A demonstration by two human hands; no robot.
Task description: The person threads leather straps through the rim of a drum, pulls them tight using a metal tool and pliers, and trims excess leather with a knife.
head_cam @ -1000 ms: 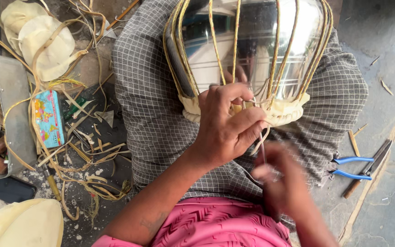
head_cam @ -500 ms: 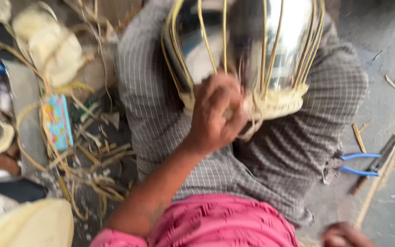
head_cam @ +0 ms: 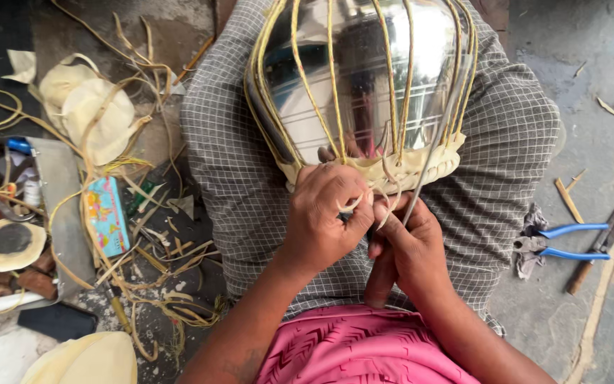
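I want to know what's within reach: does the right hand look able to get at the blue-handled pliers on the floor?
Probably yes: the pliers lie in the open on the right hand side, with nothing between, though that hand now grips a cane strip.

Grey concrete floor (head_cam: 584,71), perhaps daylit

- Left hand (head_cam: 325,217): knuckles up, fingers curled tight in a pinch, forearm angling in from lower left.
- Right hand (head_cam: 403,245): just beside and touching the left, fingers bunched, thumb pointing down.
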